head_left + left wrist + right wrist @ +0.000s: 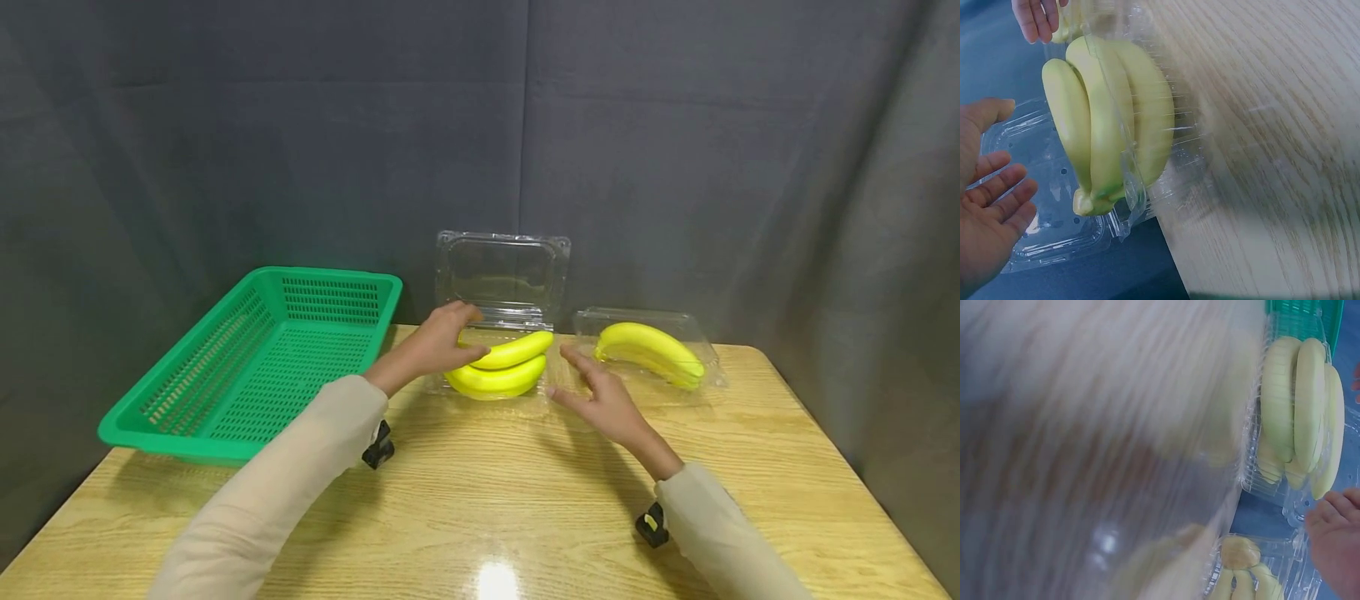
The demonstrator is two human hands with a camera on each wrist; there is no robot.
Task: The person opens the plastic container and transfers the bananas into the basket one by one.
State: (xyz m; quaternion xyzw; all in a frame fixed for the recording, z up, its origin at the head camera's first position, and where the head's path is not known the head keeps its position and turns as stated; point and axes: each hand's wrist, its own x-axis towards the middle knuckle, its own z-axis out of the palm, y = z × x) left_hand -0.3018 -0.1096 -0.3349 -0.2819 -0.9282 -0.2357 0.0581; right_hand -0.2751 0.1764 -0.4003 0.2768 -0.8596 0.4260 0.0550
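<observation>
A bunch of yellow bananas (498,379) lies in a clear plastic clamshell box (1185,150) whose lid (502,271) stands raised behind it. My left hand (437,340) is beside the bunch's left end, fingers loosely extended and holding nothing. In the left wrist view there is a gap between that hand (991,212) and the bananas (1107,119). To the right of the box, my right hand (600,402) has its fingers extended and grips nothing. A second clear clamshell box (712,367) behind the right hand contains another bunch of bananas (652,350).
A green perforated plastic basket (251,450) stands on the left of the wooden table (480,500). Close behind the boxes hangs a dark grey curtain (480,125), which also runs along the right side.
</observation>
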